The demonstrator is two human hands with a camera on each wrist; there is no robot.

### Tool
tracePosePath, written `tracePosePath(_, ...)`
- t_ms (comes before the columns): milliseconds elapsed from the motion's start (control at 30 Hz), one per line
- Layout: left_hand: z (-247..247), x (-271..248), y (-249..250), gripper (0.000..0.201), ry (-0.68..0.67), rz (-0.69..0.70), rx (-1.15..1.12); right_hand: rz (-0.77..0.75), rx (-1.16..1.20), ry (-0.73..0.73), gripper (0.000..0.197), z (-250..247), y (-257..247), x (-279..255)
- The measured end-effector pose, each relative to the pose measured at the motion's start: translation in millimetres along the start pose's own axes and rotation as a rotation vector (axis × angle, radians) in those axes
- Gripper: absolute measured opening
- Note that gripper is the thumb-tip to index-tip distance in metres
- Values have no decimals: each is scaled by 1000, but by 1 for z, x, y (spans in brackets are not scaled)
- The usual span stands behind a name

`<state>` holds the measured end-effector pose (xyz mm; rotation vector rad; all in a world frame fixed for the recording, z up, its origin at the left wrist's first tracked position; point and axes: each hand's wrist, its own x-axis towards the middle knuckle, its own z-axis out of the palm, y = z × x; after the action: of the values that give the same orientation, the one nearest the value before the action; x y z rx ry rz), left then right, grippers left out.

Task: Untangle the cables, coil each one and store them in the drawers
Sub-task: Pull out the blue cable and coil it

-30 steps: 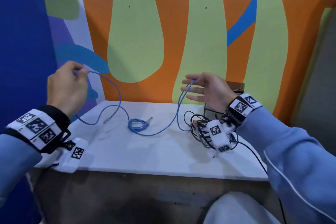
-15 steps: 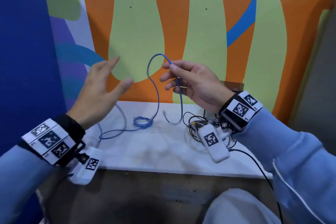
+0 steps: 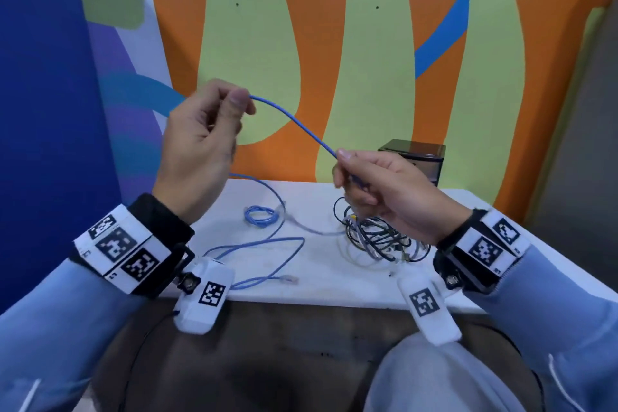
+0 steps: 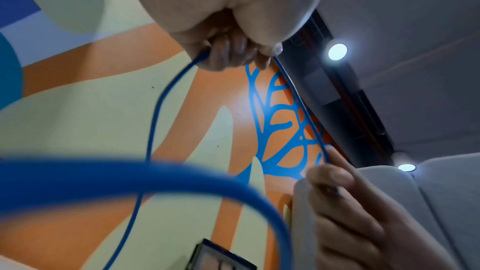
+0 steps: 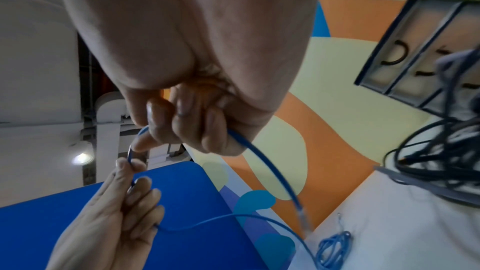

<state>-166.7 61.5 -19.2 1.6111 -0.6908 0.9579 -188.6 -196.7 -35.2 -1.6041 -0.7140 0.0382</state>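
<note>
- Blue cable (image 3: 294, 120): one thin blue cable, a short span held taut in the air above the bench, sloping down from upper left to lower right between both hands. The rest drops behind the left hand, runs in loose loops across the bench and ends in a clear plug (image 3: 290, 279) near the front edge.
- Left hand (image 3: 200, 147): raised, fingers curled, thumb and forefinger pinching the upper end of the span.
- Right hand (image 3: 384, 191): lower and to the right, fingers curled, thumb and forefinger pinching the lower end; the cable passes through the fist and out below it.
- Small blue coil (image 3: 261, 216): lighter blue cable bundled tight, lying on the bench at mid-depth, between the hands.
- Tangle of cables (image 3: 378, 237): black and grey leads heaped together on the bench's right part, under the right hand.
- Drawer unit (image 3: 416, 157): dark, small, at the far right of the bench against the wall; the right wrist view shows pale drawer fronts with dark handles.
- Bench (image 3: 334, 284): white top.
- Wall (image 3: 368, 43): painted orange, pale green and blue.
</note>
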Motion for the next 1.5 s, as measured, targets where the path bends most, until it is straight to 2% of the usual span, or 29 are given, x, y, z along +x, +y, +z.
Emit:
tracePosePath(100, -11, 4, -9, 39, 39, 11, 137, 45, 63, -8, 30, -9, 6, -15)
tracePosePath(200, -7, -2, -15, 37, -7, 16, 301, 87, 148, -34, 31, -8, 6, -21)
tracePosePath(333, 3, -13, -14, 33, -29, -14, 409, 80, 233, -41, 30, -3, 2, -24)
tracePosePath(433, 9, -23, -13, 31, -107, -11, 498, 96, 344, -77, 33, -3, 1, -24)
tracePosePath(533, 18, -33, -9, 30, -180, 7, 521, 150, 426, -68, 47, -1, 3, -23)
tracePosePath(633, 29, -39, -1, 31, -209, 49, 512, 176, 434, -41, 37, 6, 6, -22)
tracePosePath(800, 35, -41, 4, 30, -270, 141, 482, 149, 385, 15, 35, 10, 7, -26)
tracePosePath(933, 35, -44, -3, 31, -307, 103, 544, 100, 405, 56, 37, 11, 5, -28)
tracePosePath(1067, 45, -63, -9, 48, -540, -42, 695, 23, 443, 131, 41, 12, 8, -27)
tracePosePath(1167, 56, -81, -2, 54, -709, -64, 794, -41, 511, 219, 42, 15, 7, -22)
tracePosePath(1300, 67, -102, 12, 58, -921, -62, 824, -202, 686, 247, 44, 15, 3, -9)
tracePosePath(1367, 71, -110, 25, 56, -977, -45, 815, -259, 603, 282, 46, 16, 6, 0)
tracePosePath(1400, 72, -111, 33, 52, -993, -27, 817, -271, 482, 312, 47, 17, 10, 4)
tracePosePath(1500, 67, -108, 49, 22, -930, 34, 747, -265, 24, 333, 50, 20, 24, 9)
